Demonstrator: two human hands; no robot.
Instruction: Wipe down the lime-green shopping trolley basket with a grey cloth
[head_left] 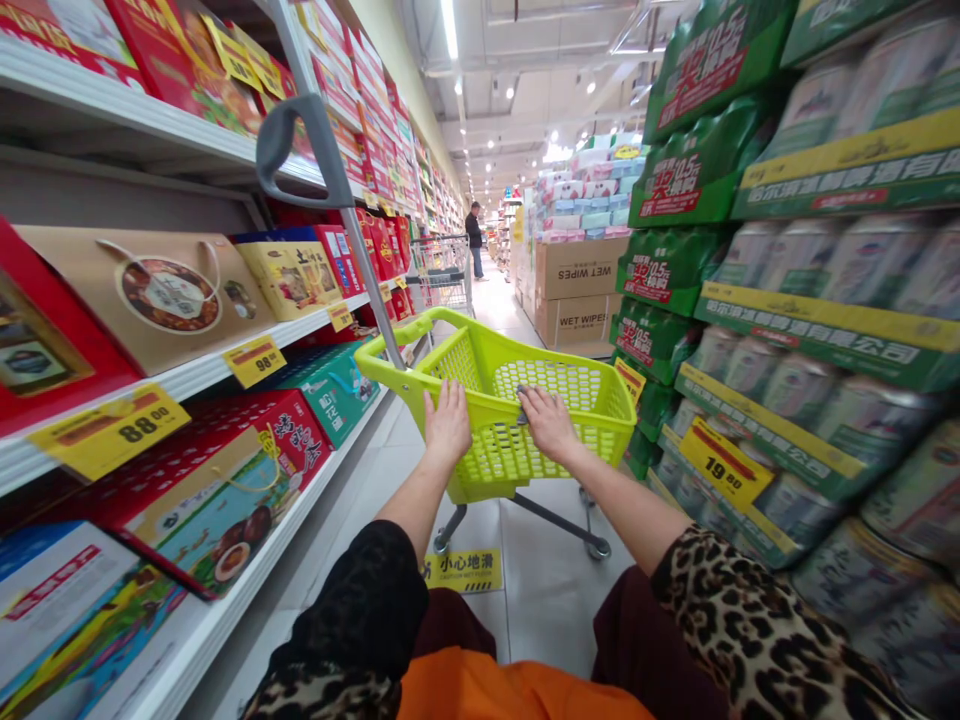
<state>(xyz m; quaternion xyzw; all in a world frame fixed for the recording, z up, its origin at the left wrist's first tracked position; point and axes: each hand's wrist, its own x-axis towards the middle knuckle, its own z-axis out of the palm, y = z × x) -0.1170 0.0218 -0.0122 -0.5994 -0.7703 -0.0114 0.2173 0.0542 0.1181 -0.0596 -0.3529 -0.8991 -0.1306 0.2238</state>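
Resting left hand [448,422] and right hand [551,422] on near rim of lime cart basket [495,418]; can't tell if clamped. It's mid-aisle, between shelf [204,380] and stacked can packs [795,375].

This place is a supermarket, as shown by the long shelves [225,618] of boxes [150,290], yellow price tags [255,360], stacked cans [795,367] and a shopping cart [589,388].

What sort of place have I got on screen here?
Most likely a supermarket: gift boxes with yellow price tags on the left-hand shelves, stacked packs of cans on the right, and a lime-green shopping cart in the middle.
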